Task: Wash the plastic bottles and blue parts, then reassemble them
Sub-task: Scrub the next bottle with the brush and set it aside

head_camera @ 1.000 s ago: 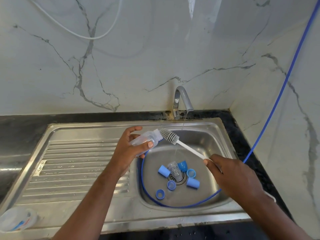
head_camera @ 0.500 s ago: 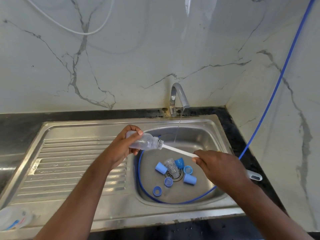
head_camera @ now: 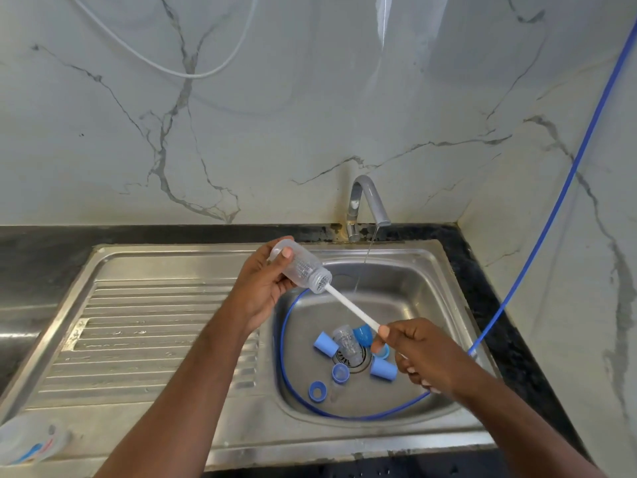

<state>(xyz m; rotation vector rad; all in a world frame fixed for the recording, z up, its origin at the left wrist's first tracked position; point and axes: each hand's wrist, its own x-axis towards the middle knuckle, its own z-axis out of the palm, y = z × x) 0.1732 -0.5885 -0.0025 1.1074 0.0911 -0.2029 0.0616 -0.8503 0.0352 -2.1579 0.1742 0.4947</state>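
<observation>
My left hand (head_camera: 262, 284) grips a clear plastic bottle (head_camera: 303, 265) tilted over the sink basin, its mouth pointing down to the right. My right hand (head_camera: 424, 357) holds the white handle of a bottle brush (head_camera: 351, 308), whose bristle head sits inside the bottle. On the basin floor around the drain lie a second clear bottle (head_camera: 346, 339) and several blue parts: caps (head_camera: 325, 343), (head_camera: 383, 369), a darker blue cup (head_camera: 363, 334) and rings (head_camera: 340, 372), (head_camera: 317, 391).
The tap (head_camera: 367, 201) runs a thin stream into the steel sink (head_camera: 413, 270). A blue hose (head_camera: 551, 215) comes down the right wall and loops round the basin. The ribbed drainboard (head_camera: 155, 322) lies left; a plastic container (head_camera: 27, 443) sits at its front corner.
The brush head, outside the bottle mouth a second ago, has gone inside the bottle. My left hand has raised and tilted the bottle; my right hand has moved lower.
</observation>
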